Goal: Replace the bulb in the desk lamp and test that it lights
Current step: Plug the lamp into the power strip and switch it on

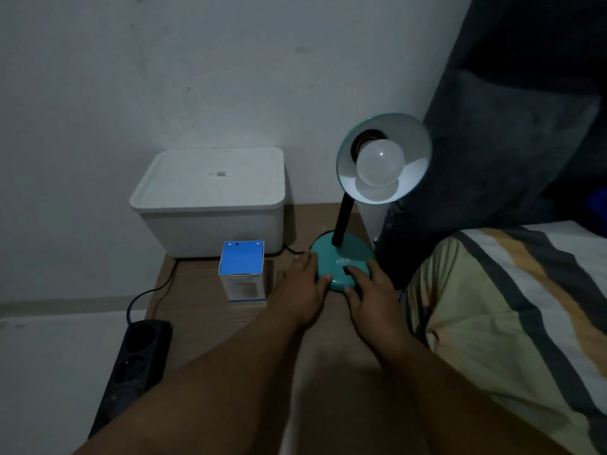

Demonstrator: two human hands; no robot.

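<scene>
A teal desk lamp stands on a wooden table, its round base (338, 254) near the table's right edge and its shade (414, 142) tilted toward me. A white globe bulb (380, 162) sits in the shade's socket and looks unlit in the dim room. My left hand (303, 285) rests flat against the left side of the base. My right hand (371, 290) lies on the base's front right, fingertips on the dark switch (347, 269). A blue and white bulb box (242, 270) stands upright to the left of my left hand.
A white lidded storage bin (210, 201) sits at the back of the wooden table (203, 310) against the wall. A black power strip (134, 366) lies on the floor at left, its cable running behind the box. A striped bedsheet (512, 310) and dark cushion (492, 159) border the right.
</scene>
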